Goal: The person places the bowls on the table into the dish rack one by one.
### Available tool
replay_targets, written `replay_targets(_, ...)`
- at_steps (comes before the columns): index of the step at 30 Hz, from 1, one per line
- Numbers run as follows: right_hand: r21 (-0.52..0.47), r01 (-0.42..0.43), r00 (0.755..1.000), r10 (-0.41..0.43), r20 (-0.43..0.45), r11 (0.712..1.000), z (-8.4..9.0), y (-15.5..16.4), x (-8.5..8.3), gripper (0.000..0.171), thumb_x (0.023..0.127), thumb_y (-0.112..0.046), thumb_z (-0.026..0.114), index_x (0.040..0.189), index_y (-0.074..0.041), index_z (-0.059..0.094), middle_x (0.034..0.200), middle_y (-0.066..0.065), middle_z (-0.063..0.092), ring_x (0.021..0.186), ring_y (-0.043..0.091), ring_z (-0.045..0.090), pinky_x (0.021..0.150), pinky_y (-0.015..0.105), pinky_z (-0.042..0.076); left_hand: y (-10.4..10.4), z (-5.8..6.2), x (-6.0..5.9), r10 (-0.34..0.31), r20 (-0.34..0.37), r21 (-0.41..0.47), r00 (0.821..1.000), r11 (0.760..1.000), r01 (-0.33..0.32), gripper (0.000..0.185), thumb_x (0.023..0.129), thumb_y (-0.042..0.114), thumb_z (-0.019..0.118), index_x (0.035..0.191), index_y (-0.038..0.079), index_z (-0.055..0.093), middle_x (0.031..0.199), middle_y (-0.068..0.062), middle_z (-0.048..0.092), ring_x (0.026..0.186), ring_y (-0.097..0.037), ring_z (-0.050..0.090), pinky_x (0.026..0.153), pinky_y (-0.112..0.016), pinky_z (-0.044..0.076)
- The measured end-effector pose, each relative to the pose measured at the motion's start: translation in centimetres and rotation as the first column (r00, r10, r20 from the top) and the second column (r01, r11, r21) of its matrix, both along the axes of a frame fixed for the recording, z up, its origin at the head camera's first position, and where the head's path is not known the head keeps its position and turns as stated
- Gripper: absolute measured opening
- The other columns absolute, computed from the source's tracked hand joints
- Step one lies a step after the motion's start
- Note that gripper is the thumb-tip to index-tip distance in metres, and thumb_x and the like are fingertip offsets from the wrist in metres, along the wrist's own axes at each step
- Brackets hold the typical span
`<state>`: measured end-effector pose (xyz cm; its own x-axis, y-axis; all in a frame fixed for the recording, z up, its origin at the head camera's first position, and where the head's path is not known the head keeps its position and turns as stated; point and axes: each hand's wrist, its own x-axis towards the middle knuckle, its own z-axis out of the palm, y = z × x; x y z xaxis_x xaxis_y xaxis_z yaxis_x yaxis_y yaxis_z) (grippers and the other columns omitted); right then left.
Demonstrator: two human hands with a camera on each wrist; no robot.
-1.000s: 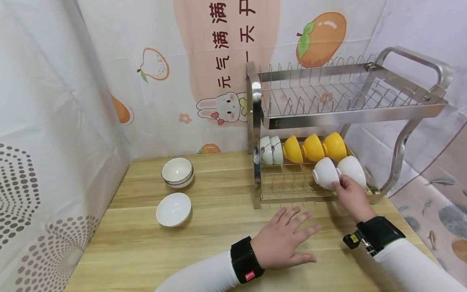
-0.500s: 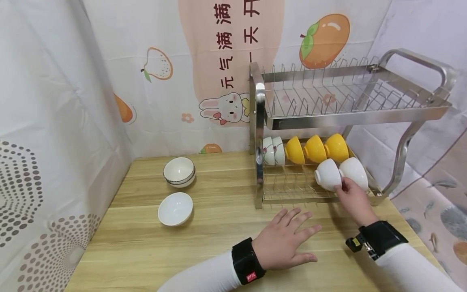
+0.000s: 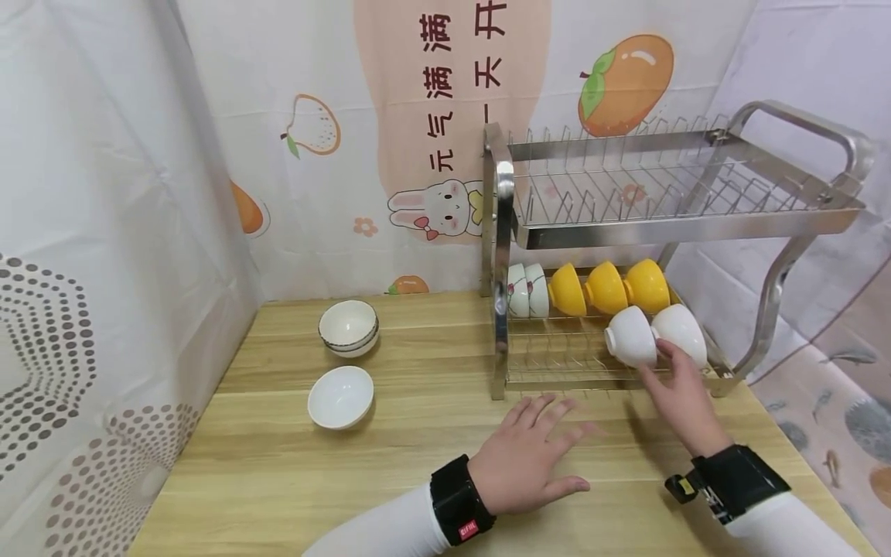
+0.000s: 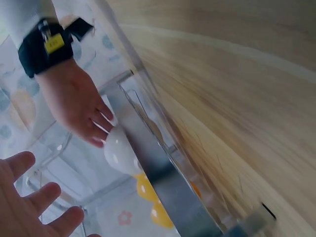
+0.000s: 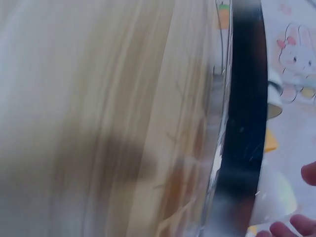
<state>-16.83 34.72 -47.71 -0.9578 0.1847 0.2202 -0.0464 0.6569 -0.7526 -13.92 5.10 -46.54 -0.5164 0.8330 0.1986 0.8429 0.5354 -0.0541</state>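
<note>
My right hand (image 3: 671,379) reaches into the lower tier of a steel dish rack (image 3: 668,224). Its fingertips hold the rim of a white bowl (image 3: 629,336) that stands on edge there, next to a second white bowl (image 3: 685,329). The left wrist view shows the same right hand (image 4: 74,103) with its fingertips on the bowl (image 4: 118,150). In the right wrist view only fingertips (image 5: 308,174) and part of the bowl (image 5: 276,200) show. My left hand (image 3: 536,449) lies flat and spread on the wooden table (image 3: 418,433), in front of the rack, holding nothing.
Behind the white bowls stand three yellow bowls (image 3: 605,286) and two flower-patterned bowls (image 3: 525,290). The upper tier holds nothing. At the left of the table sit a stack of rimmed bowls (image 3: 349,327) and a single white bowl (image 3: 341,397). Curtains close off the left and back.
My left hand has slid a little to the left on the table, its fingers blurred. My right hand stays at the white bowl. The head view has shifted slightly.
</note>
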Motion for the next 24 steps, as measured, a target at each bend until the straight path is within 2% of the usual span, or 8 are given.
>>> replay_targets(4, 0.059, -0.021, 0.998, 0.024, -0.051, 0.998, 0.4, -1.6, 1.5, 0.061, 0.098, -0.008, 0.057, 0.146, 0.014, 0.027, 0.142, 0.043, 0.029, 0.129, 0.061, 0.029, 0.103, 0.072, 0.024, -1.5, 0.2, -0.2, 0.067, 0.022, 0.018, 0.998, 0.998, -0.067, 0.071, 0.097, 0.07, 0.029, 0.157, 0.031, 0.027, 0.162, -0.002, 0.021, 0.147, -0.029, 0.023, 0.117, -0.046, 0.026)
replay_targets(8, 0.151, -0.121, 0.987, 0.135, -0.089, 0.981, 0.6, -3.9, 2.8, 0.059, 0.096, -0.008, 0.062, 0.146, 0.008, 0.033, 0.145, 0.037, 0.03, 0.129, 0.058, 0.032, 0.099, 0.074, 0.028, -3.4, -0.1, -0.7, 0.15, 0.073, 0.051, 0.986, 0.987, -0.153, 0.072, 0.097, 0.068, 0.035, 0.157, 0.028, 0.029, 0.162, -0.005, 0.023, 0.147, -0.032, 0.023, 0.117, -0.05, 0.025)
replay_targets(10, 0.218, -0.175, 0.974, 0.201, -0.103, 0.96, 0.5, -5.1, 3.5, 0.057, 0.096, -0.01, 0.064, 0.144, 0.007, 0.038, 0.147, 0.033, 0.033, 0.13, 0.056, 0.033, 0.099, 0.073, 0.03, -4.5, -0.3, -0.9, 0.192, 0.093, 0.065, 0.977, 0.978, -0.198, 0.072, 0.098, 0.067, 0.035, 0.156, 0.026, 0.03, 0.161, -0.006, 0.024, 0.147, -0.033, 0.024, 0.117, -0.051, 0.024)
replay_targets(13, 0.334, -0.228, 0.954, 0.279, -0.114, 0.915, 0.2, -6.7, 4.4, 0.055, 0.094, -0.013, 0.067, 0.141, 0.004, 0.044, 0.147, 0.028, 0.037, 0.133, 0.052, 0.034, 0.107, 0.067, 0.027, -6.0, -0.6, -1.0, 0.245, 0.12, 0.083, 0.962, 0.963, -0.255, 0.071, 0.098, 0.068, 0.031, 0.156, 0.026, 0.031, 0.161, -0.007, 0.026, 0.146, -0.033, 0.025, 0.117, -0.052, 0.023)
replay_targets(18, 0.478, -0.255, 0.933, 0.344, -0.106, 0.84, -0.5, -8.6, 5.6, 0.067, 0.086, -0.029, 0.077, 0.14, -0.002, 0.048, 0.146, 0.024, 0.042, 0.133, 0.046, 0.037, 0.118, 0.053, 0.018, -7.9, -1.0, -0.8, 0.301, 0.12, 0.097, 0.946, 0.945, -0.313, 0.071, 0.099, 0.067, 0.03, 0.155, 0.025, 0.034, 0.158, -0.009, 0.032, 0.145, -0.035, 0.027, 0.117, -0.052, 0.024)
replay_targets(21, 0.51, -0.268, 0.926, 0.365, -0.099, 0.818, -0.7, -9.1, 5.9, 0.075, 0.083, -0.041, 0.078, 0.141, -0.004, 0.049, 0.148, 0.022, 0.041, 0.135, 0.043, 0.036, 0.119, 0.05, 0.015, -8.7, -1.2, -0.7, 0.327, 0.126, 0.099, 0.936, 0.935, -0.34, 0.071, 0.098, 0.067, 0.032, 0.154, 0.024, 0.035, 0.157, -0.009, 0.033, 0.145, -0.035, 0.026, 0.117, -0.053, 0.023)
replay_targets(24, 0.52, -0.277, 0.921, 0.377, -0.096, 0.808, -0.9, -9.3, 6.0, 0.078, 0.082, -0.046, 0.078, 0.142, -0.006, 0.048, 0.149, 0.02, 0.04, 0.137, 0.042, 0.035, 0.12, 0.049, 0.013, -9.5, -1.2, -0.6, 0.348, 0.148, 0.099, 0.926, 0.926, -0.364, 0.072, 0.098, 0.068, 0.03, 0.155, 0.024, 0.035, 0.158, -0.008, 0.031, 0.146, -0.035, 0.025, 0.117, -0.053, 0.021)
